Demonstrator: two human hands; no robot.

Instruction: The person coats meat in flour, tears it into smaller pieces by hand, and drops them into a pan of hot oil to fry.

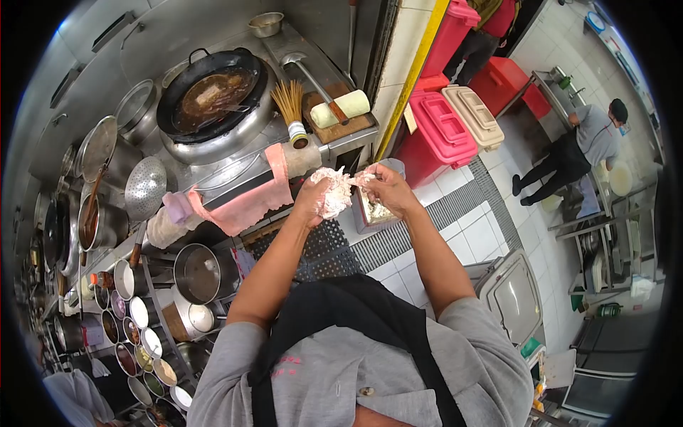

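Observation:
In front of my chest, my left hand is closed around a crumpled, whitish-pink clump. My right hand pinches a strip at the clump's right side, so the two hands nearly meet. The clump has a ragged, torn-looking surface, and I cannot tell what it is made of. Below my right hand stands a bin with pale scraps inside. A pink cloth drapes over the stove's front edge, left of my left hand.
A black wok with brown liquid sits on the stove. Beside it are a bamboo brush, a ladle and a white roll. Red lidded bins stand right. Seasoning bowls fill the lower left. Another person works far right.

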